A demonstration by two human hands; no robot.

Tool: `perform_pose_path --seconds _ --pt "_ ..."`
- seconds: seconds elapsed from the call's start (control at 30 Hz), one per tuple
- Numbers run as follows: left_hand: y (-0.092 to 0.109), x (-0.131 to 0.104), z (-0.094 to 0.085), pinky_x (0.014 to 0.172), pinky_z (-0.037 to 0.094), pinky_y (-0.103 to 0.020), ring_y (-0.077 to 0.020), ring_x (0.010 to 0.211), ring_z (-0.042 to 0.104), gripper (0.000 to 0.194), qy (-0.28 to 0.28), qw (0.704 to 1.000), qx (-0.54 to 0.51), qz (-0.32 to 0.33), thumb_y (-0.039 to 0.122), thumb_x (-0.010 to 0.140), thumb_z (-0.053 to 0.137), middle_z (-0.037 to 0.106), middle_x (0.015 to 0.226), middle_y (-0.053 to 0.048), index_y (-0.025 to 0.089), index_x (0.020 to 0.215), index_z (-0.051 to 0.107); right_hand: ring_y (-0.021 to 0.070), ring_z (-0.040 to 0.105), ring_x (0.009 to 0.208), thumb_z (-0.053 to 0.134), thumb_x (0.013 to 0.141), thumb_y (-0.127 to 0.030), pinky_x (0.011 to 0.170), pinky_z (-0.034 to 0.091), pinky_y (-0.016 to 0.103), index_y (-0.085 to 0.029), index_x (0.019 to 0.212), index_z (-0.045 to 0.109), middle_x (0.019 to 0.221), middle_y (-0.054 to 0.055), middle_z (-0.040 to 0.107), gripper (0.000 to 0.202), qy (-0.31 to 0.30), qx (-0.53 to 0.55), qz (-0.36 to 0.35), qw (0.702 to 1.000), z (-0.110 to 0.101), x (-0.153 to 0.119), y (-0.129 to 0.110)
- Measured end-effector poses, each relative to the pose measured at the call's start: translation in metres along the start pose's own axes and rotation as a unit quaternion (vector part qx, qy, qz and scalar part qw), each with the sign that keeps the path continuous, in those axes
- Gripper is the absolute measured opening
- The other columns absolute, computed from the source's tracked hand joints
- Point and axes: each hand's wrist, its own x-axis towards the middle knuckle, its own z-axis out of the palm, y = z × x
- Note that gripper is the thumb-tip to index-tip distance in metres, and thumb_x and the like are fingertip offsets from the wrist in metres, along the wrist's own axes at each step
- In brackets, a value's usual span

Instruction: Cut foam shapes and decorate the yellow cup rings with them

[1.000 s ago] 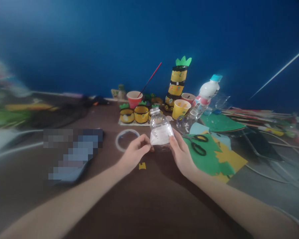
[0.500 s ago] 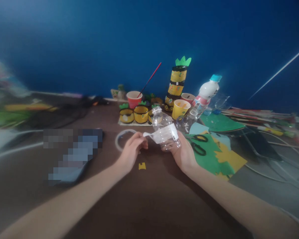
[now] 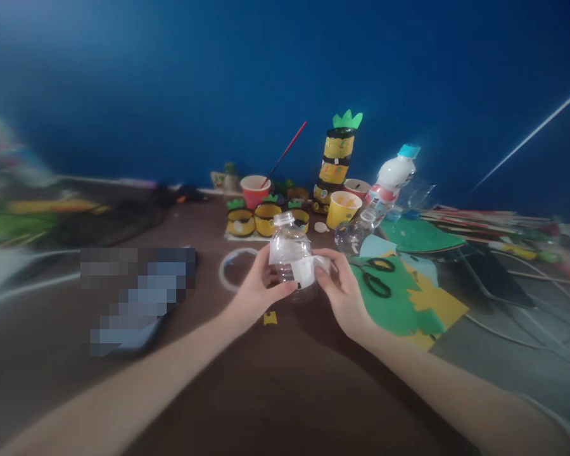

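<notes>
A clear plastic bottle (image 3: 287,239) with no cap stands nearly upright above the brown table. My left hand (image 3: 255,290) is wrapped round its left side, thumb across the front. A white label (image 3: 304,272) clings to part of the bottle, and its loose right end is pinched between the thumb and fingers of my right hand (image 3: 346,296). Beneath my left hand, a small yellow paper scrap (image 3: 270,318) lies on the table. Just behind that hand is a clear ring (image 3: 225,271), perhaps a tape roll.
To the right, black-handled scissors (image 3: 378,285) rest on green paper (image 3: 396,310). Behind stand yellow-and-black cups (image 3: 240,223), a red cup (image 3: 255,192), a yellow cup (image 3: 344,210), a pineapple-like tower (image 3: 335,171) and a white bottle (image 3: 398,170). A phone (image 3: 145,307) lies left.
The bottle has moved left and turned more upright. My left hand has gone from the label's loose end to the bottle, while my right hand has shifted from the bottle to the label.
</notes>
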Motion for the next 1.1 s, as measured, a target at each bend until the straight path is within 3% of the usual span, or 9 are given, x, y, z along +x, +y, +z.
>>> perform_pose_path --seconds 0.07,0.17,0.3,0.43,0.57,0.77,0.9,1.0,1.1 --pt "-0.001 0.0 0.0 0.088 0.042 -0.035 -0.0212 0.104 0.051 0.074 0.009 1.0 0.017 0.013 0.023 0.067 0.067 0.043 0.127 -0.009 0.026 0.129 0.025 0.0166 0.052 0.084 0.047 0.084 -0.026 0.077 0.043 0.033 -0.025 0.096 0.049 0.091 0.002 0.052 0.013 0.018 -0.042 -0.033 0.998 -0.001 0.0 0.001" --pt "-0.002 -0.001 0.001 0.089 0.043 -0.035 -0.0208 0.106 0.051 0.081 0.006 0.999 0.022 0.031 0.021 0.068 0.066 0.032 0.136 -0.008 0.032 0.132 0.017 0.0198 0.047 0.096 0.048 0.082 -0.019 0.083 0.04 0.037 -0.024 0.09 0.05 0.094 0.004 0.047 0.01 0.011 -0.113 -0.106 0.988 -0.001 -0.004 0.0" --pt "-0.001 -0.002 0.001 0.094 0.039 -0.038 -0.0219 0.108 0.05 0.085 -0.009 0.999 0.022 0.033 0.018 0.067 0.067 0.041 0.129 -0.008 0.031 0.133 0.015 0.0243 0.041 0.106 0.054 0.077 -0.017 0.089 0.034 0.046 -0.025 0.085 0.052 0.103 0.005 0.042 0.011 -0.006 -0.202 -0.171 0.964 -0.003 -0.011 -0.007" --pt "-0.003 0.0 -0.001 0.093 0.039 -0.04 -0.0241 0.111 0.048 0.079 -0.008 0.998 0.053 0.043 0.019 0.065 0.068 0.044 0.126 -0.01 0.026 0.13 0.024 0.0258 0.042 0.109 0.058 0.074 -0.016 0.089 0.035 0.047 -0.025 0.078 0.051 0.109 0.005 0.047 0.012 -0.003 -0.221 -0.233 0.947 -0.005 -0.012 -0.013" --pt "-0.007 0.002 -0.004 0.093 0.038 -0.042 -0.0267 0.113 0.045 0.071 0.025 0.995 0.091 0.039 0.021 0.06 0.072 0.046 0.123 -0.01 0.023 0.122 0.038 0.024 0.046 0.114 0.051 0.075 -0.009 0.092 0.036 0.047 -0.024 0.08 0.048 0.118 0.005 0.054 0.016 -0.07 -0.153 -0.268 0.949 -0.008 -0.01 -0.014" --pt "-0.006 0.004 -0.002 0.092 0.04 -0.041 -0.0264 0.112 0.047 0.069 0.023 0.998 0.042 0.027 0.025 0.061 0.072 0.05 0.121 -0.01 0.022 0.121 0.038 0.0222 0.042 0.121 0.046 0.078 -0.009 0.099 0.029 0.049 -0.022 0.073 0.043 0.126 0.006 0.051 0.014 -0.143 -0.102 -0.212 0.961 -0.014 -0.008 -0.021" --pt "-0.003 0.005 -0.003 0.095 0.037 -0.039 -0.026 0.114 0.046 0.07 -0.005 0.999 0.01 0.042 0.026 0.062 0.072 0.051 0.122 -0.01 0.022 0.123 0.036 0.0215 0.042 0.12 0.044 0.082 -0.017 0.099 0.029 0.046 -0.022 0.072 0.041 0.124 0.004 0.053 0.012 -0.15 0.003 -0.094 0.984 -0.016 -0.007 -0.026" --pt "-0.003 0.005 -0.004 0.092 0.039 -0.039 -0.027 0.113 0.048 0.074 -0.005 0.999 0.004 0.044 0.029 0.061 0.072 0.053 0.119 -0.011 0.022 0.124 0.035 0.0196 0.057 0.092 0.045 0.084 -0.027 0.078 0.044 0.034 -0.021 0.072 0.042 0.096 0.001 0.064 0.013 -0.108 0.089 0.022 0.99 -0.018 -0.006 -0.024" --pt "-0.003 0.005 -0.005 0.09 0.041 -0.039 -0.0264 0.109 0.05 0.074 0.008 0.999 0.029 0.037 0.028 0.06 0.073 0.055 0.115 -0.01 0.022 0.123 0.035 0.0125 0.052 0.06 0.045 0.084 -0.032 0.054 0.04 0.024 -0.021 0.073 0.044 0.067 -0.003 0.056 0.015 -0.059 0.096 0.061 0.992 -0.02 -0.005 -0.022"
